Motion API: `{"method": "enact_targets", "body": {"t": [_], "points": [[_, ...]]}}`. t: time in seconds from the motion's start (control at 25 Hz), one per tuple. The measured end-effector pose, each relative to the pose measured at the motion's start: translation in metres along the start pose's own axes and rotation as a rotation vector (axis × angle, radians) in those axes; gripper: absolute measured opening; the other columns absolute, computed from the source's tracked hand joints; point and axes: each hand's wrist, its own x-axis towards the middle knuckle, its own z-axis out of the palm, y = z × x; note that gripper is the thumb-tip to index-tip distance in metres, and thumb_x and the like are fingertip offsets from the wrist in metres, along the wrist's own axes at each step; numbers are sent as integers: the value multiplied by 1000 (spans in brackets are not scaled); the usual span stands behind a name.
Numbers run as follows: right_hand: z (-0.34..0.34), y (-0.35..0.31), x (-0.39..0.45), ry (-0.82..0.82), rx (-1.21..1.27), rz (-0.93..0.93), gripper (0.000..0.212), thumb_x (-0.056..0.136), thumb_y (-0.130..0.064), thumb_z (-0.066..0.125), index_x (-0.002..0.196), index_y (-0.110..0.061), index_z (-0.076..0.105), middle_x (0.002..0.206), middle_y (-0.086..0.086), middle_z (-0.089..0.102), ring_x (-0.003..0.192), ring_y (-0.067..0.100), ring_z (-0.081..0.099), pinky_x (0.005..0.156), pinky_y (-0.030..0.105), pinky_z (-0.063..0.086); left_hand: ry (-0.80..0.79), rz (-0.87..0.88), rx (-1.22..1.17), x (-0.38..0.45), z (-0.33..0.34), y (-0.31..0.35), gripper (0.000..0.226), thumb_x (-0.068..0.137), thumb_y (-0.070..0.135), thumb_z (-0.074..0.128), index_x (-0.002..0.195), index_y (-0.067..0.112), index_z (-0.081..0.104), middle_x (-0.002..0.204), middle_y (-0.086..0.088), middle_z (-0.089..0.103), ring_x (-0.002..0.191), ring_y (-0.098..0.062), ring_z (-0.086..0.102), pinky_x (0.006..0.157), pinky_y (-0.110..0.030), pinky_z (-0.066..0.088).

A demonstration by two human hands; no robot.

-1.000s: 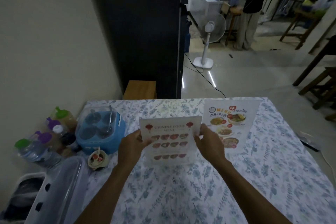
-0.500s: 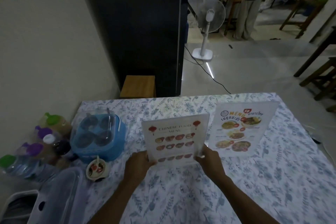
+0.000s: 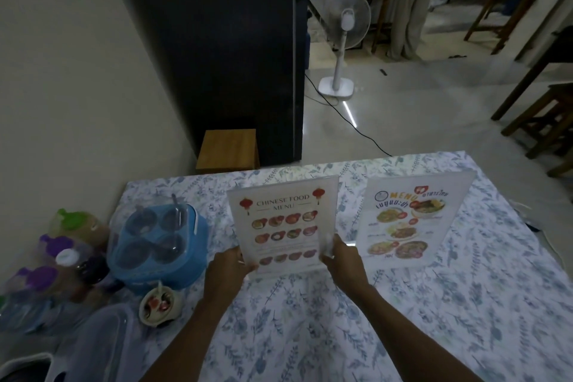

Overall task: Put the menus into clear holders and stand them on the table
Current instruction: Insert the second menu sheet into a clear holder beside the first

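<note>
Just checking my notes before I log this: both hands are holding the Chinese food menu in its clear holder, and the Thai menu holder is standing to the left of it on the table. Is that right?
Not quite. The head view shows the Thai menu holder standing to the right of the Chinese food menu, not the left. The rest holds: the left hand and right hand grip its lower edges on the table.

Chinese food menu in clear holder, upright on table, base down, print facing me; I see red lanterns and rows of dish photos. Thai menu in second clear holder, standing upright to its right, apart from it, colourful dish photos facing me.
</note>
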Motion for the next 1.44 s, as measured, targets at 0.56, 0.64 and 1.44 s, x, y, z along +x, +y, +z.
{"method": "enact_targets", "body": {"t": [0.56,0.64,1.44], "points": [[3,-4,2,-86,-109,103,34,96,-23,58,122,0,54,117,20,67,105,36,67,84,41,57,-11,-31,82,-9,4,1,34,87,44,70,109,18,73,102,0,77,87,-18,72,74,-33,56],[3,-2,2,-89,-129,98,29,98,-20,55,119,-1,55,118,19,66,105,36,66,86,41,57,-2,-17,76,-12,6,0,34,89,44,69,111,19,72,104,0,77,91,-19,72,78,-36,58],[-15,4,-7,-58,-137,36,24,93,-8,50,116,-5,57,110,17,69,96,33,68,79,36,55,-70,-95,467,-34,21,2,53,94,63,43,112,17,63,110,-4,70,99,-23,68,81,-33,51]]}}
